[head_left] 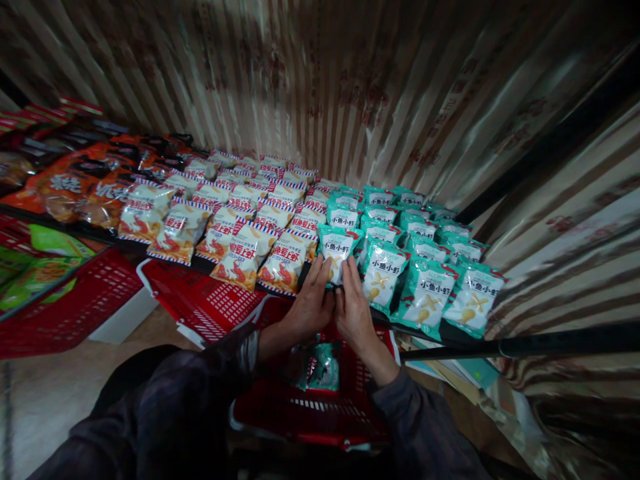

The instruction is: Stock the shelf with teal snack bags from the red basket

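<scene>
A teal and white snack bag (338, 248) stands upright at the front of a shelf row. My left hand (311, 300) lies against its lower left front, fingers stretched out and pointing up. On the bag's lower right, my right hand (354, 310) rests with its fingers likewise straight and flat. The fingertips cover part of the bag's lower front. Below my wrists a red shopping basket (305, 417) holds a few teal snack bags (324, 367), partly hidden by my hands.
More teal snack bags (384, 270) stand in rows to the right. Orange and white snack bags (240, 253) fill rows at the left, beyond them orange bags (65, 183). A second red basket (55, 307) holds green packets (45, 267). Striped curtain (310, 80) hangs behind; a dark pole (565, 340) crosses right.
</scene>
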The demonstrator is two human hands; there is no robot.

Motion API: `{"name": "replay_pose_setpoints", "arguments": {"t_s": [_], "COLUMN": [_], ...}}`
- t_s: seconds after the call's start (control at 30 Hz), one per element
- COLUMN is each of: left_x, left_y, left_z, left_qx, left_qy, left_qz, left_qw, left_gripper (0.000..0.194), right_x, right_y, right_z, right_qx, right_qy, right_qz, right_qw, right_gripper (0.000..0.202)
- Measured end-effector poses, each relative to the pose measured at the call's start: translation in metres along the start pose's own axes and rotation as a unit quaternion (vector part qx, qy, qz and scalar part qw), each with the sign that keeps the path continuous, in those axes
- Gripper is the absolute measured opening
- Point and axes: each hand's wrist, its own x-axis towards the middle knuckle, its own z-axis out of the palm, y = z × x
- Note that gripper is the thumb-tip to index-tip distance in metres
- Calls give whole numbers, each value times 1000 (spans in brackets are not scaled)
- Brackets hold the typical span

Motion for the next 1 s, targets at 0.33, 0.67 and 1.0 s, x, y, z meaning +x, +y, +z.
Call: {"name": "replay_pose_setpoints", "arguments": {"t_s": [0.33, 0.67, 1.0], "left_x": [-4, -6, -13], "left_y": [-5, 2, -4], "left_z": [4, 4, 2], "left_qx": [31, 49, 72], "left_qy": [18, 24, 19], "left_qz": [56, 96, 105], "left_qw": [998, 994, 992], "left_gripper": [75, 83, 72], "right_x": [-3, -17, -41], "right_y": [-12, -28, -19], "right_z": [-13, -35, -39], "right_qx": [-5, 5, 11], "right_qy": [16, 46, 6], "right_qz": [-21, -84, -84], "right_qw": [1000, 995, 996], "right_gripper": [58, 51, 39]}}
